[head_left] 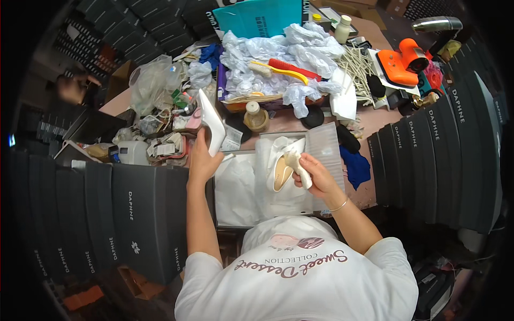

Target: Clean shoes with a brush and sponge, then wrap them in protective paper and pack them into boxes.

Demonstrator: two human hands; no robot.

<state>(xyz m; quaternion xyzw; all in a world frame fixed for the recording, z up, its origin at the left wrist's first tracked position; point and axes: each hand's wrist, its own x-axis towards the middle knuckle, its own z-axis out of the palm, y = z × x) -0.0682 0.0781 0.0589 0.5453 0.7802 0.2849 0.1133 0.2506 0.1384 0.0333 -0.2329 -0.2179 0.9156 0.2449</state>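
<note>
The person's left hand (202,160) had its grip closed on a white high-heeled shoe (214,128), raised near the far left corner of an open, paper-lined box (227,226). The right hand's (317,175) grip pinched a white wad (297,166) against a second white shoe (280,175) over the box.

White shoes (215,128)
Teal packaging (241,22) at twelve o'clock, orange machine (397,68) at two, blue cloth (355,168) at three, charcoal boxes (138,227) at eight.
</note>
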